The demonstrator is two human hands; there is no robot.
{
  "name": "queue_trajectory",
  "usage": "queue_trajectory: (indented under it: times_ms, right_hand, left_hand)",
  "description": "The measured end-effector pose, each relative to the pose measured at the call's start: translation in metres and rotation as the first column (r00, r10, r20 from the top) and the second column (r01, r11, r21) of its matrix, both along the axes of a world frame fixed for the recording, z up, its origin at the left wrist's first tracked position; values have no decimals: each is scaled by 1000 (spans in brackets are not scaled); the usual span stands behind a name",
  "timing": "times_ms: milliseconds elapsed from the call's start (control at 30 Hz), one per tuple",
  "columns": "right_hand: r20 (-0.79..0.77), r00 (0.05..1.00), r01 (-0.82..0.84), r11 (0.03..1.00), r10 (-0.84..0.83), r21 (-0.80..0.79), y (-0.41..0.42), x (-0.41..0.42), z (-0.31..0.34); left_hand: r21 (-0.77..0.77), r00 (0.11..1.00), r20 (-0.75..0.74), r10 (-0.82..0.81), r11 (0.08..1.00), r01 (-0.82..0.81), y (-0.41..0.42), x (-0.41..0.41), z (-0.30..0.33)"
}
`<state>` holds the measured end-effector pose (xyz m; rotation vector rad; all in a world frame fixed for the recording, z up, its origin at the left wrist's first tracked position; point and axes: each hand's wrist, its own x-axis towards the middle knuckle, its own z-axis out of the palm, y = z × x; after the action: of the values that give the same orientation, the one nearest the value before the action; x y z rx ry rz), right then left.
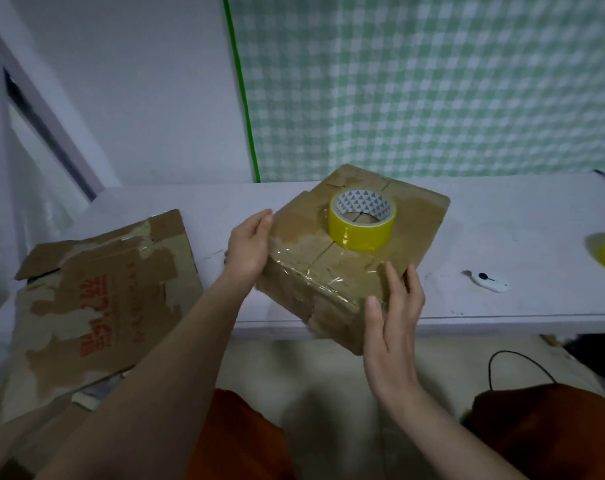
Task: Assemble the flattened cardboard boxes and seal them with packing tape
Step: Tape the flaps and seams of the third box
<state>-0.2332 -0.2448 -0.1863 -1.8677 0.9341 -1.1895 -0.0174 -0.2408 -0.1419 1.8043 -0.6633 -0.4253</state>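
Head view: the assembled, tape-sealed brown cardboard box (332, 271) sits on the white table (501, 244), its near corner overhanging, between both hands. The left hand (247, 249) and right hand (392, 327) press its opposite sides with straight fingers. A yellow tape roll (362, 224) rests on top.

I have one view only, from the head-worn camera. It looks forward and down, wide-angle, close over the white table (501, 244) edge. The wall (138, 98) and checked curtain (432, 81) fill the upper frame; the wearer's lap fills the bottom.
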Motion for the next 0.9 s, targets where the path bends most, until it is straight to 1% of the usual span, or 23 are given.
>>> queue_trajectory:
  times_ms: [67, 100, 133, 167, 233, 267, 333, 400, 467, 500, 600, 667, 733, 800, 833, 900]
  right_hand:
    - [57, 998, -5, 1000, 3, 30, -20, -11, 4]
    - [73, 997, 17, 998, -21, 56, -35, -16, 7]
    - [69, 995, 61, 994, -67, 86, -54, -20, 11]
    - [49, 992, 114, 986, -120, 123, -75, -22, 15]
    - [-14, 980, 196, 954, -198, 229, -119, -18, 27]
    - [-14, 977, 205, 924, -212, 321, -138, -15, 34]
    - [48, 974, 169, 845, -223, 507, -168, -8, 39]
    - [102, 977, 92, 807, -186, 584, -182, -4, 37]
    - [94, 986, 57, 814, -136, 578, -180, -3, 38]
    - [88, 989, 51, 821, -122, 568, -174, -3, 39]
    - [100, 990, 32, 835, -103, 549, -150, -4, 37]
    - [114, 986, 46, 861, -120, 507, -126, -5, 32]
    - [97, 983, 94, 885, -155, 457, -100, -8, 22]
    - [97, 979, 124, 901, -179, 416, -74, -15, 12]
    - [99, 980, 121, 911, -173, 395, -61, -19, 6]
    - [104, 984, 99, 934, -143, 344, -35, -25, 0]
  left_hand:
    - [58, 981, 42, 190, 980, -192, 1, -7, 3]
    - [42, 961, 63, 269, 961, -272, 8, -16, 3]
    - [-7, 947, 95, 306, 952, -307, 16, -30, 1]
    - [-67, 947, 140, 289, 957, -283, 24, -48, -3]
    - [-130, 970, 195, 145, 984, -121, 41, -90, -17]
    - [-109, 982, 178, 57, 993, -38, 49, -111, -22]
    - [-50, 992, 100, -76, 995, 81, 61, -143, -33]
    - [2, 987, 73, -142, 990, 142, 67, -156, -40]
    - [15, 985, 77, -151, 988, 151, 68, -147, -40]
    - [2, 989, 66, -131, 991, 131, 67, -137, -38]
    - [-91, 998, 52, -28, 995, 33, 65, -105, -25]
    - [-103, 998, 57, 30, 994, -24, 65, -82, -17]
    - [-49, 997, 62, 42, 998, -39, 65, -57, -16]
    - [28, 993, 113, 34, 999, -37, 65, -34, -18]
    - [59, 986, 154, 56, 996, -66, 64, -23, -20]
    - [90, 970, 187, 154, 981, -173, 59, -8, -16]
